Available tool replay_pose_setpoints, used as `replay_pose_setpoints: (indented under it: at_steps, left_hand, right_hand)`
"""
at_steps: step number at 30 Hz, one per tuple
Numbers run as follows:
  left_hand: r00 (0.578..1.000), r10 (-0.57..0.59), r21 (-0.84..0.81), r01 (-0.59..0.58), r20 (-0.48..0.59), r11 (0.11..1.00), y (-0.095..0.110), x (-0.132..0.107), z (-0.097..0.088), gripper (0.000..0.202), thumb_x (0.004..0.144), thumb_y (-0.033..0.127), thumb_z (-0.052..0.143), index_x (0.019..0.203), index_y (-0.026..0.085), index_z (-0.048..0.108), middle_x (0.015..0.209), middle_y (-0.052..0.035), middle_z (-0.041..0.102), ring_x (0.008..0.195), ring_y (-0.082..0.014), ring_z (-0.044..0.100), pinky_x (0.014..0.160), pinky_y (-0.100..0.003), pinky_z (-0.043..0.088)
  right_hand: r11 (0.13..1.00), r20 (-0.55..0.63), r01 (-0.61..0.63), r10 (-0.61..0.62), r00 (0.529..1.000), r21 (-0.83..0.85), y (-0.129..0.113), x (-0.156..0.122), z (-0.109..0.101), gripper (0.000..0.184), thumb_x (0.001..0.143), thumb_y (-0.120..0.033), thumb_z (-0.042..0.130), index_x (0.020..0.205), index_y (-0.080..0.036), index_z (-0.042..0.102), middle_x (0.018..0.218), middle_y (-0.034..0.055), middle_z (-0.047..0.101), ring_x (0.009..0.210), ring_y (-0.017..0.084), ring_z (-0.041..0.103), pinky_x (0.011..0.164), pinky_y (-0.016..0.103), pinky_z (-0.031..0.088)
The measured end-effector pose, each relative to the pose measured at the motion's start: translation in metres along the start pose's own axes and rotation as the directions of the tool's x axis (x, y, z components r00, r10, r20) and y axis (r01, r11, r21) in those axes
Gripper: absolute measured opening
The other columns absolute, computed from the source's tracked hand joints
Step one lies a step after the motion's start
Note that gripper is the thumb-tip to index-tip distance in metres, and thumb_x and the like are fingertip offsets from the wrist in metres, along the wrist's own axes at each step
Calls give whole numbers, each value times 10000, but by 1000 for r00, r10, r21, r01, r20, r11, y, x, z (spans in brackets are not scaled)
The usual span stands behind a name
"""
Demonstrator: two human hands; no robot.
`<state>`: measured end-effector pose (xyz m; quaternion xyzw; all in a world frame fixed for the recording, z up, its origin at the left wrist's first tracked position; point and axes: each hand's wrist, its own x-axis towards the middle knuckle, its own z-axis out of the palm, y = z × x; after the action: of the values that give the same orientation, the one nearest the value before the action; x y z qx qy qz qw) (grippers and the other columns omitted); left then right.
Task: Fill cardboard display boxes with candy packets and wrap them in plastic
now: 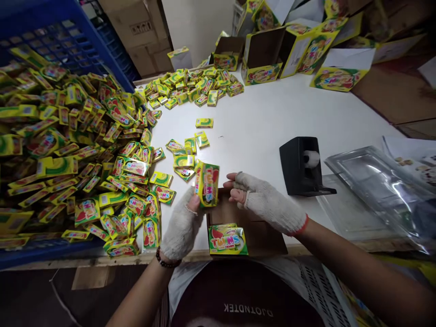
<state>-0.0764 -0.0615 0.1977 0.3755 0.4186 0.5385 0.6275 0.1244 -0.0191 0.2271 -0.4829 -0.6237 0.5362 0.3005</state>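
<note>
My left hand (182,222), in a white fingerless glove, grips a stack of small yellow candy packs (207,183) upright above an open brown display box (252,227). My right hand (259,200), also gloved, hovers just right of the stack with its fingers slightly bent and apart, holding nothing. A yellow "Twins" panel (227,239) forms the near front of the box.
A large heap of yellow packs (75,150) spills from a blue crate (51,32) on the left. More packs (194,88) lie at the table's far side near open display boxes (262,59). A black tape dispenser (301,165) and clear plastic trays (384,190) sit to the right.
</note>
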Motion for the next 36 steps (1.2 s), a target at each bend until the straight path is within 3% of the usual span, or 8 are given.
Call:
replay_pose_setpoints:
  at_steps: [5,10,14,17,19,22,27,36]
  left_hand:
    - [993,-69,-210,88,92,974,-14,5,34,514,885,539,609,1276,205,609,1278,-104,658,1177,-289,614,1002,-466,526]
    - [978,4,319,-72,207,945,-15,-1,32,491,978,563,427,1210,193,652,1272,-103,667,1208,-283,593,1095,-457,446]
    - [912,-159,824,-252,377,507,-20,-9,27,486,878,540,563,1175,163,641,1229,-157,668,1171,-365,604,1034,-539,463]
    - [844,-399,929,-363,360,69,-26,-13,28,530,721,495,740,1111,151,638,1045,-159,708,981,-401,667,864,-535,527]
    - [821,-481,920,-386,307,-70,-28,-13,29,538,708,495,753,1116,168,627,1004,-144,721,926,-391,686,802,-492,541]
    - [800,-527,911,-398,287,-109,-26,-10,29,530,715,517,748,1117,195,622,1021,-120,729,947,-360,696,795,-427,544]
    - [797,-540,918,-382,270,-105,-22,-9,28,605,708,539,764,1180,195,610,1085,-107,719,1031,-334,677,878,-400,530]
    - [797,-528,903,-413,294,-121,-25,-16,28,659,702,560,785,1204,184,585,1102,-115,691,1026,-342,639,905,-447,510]
  right_hand:
    - [998,-105,64,-61,993,25,-1,0,-14,603,818,-540,648,1269,-161,518,1272,140,618,1092,233,619,937,389,540]
    - [996,-11,69,-70,998,-49,-3,-10,-35,268,872,-425,554,981,-184,600,968,36,668,933,193,611,847,337,523]
    - [923,190,50,25,981,-381,-3,-8,-59,215,848,-269,535,1027,-192,627,834,12,648,742,170,583,651,278,473]
    - [658,364,148,204,909,-738,-3,-1,-55,212,748,-96,569,874,-197,706,811,34,690,710,182,603,628,282,439]
    - [430,410,252,326,852,-867,-3,6,-41,223,705,-36,598,801,-185,733,800,59,719,706,196,631,644,297,446]
    - [269,432,341,486,760,-901,-7,19,-26,198,674,-22,639,771,-152,751,792,92,745,708,225,668,671,327,475]
    - [265,479,402,573,666,-876,-9,34,-28,160,723,-57,644,823,-106,759,925,175,757,796,309,711,679,391,502]
    - [447,523,290,597,608,-846,43,42,24,174,594,-88,783,590,-233,687,622,34,677,844,297,700,748,391,524]
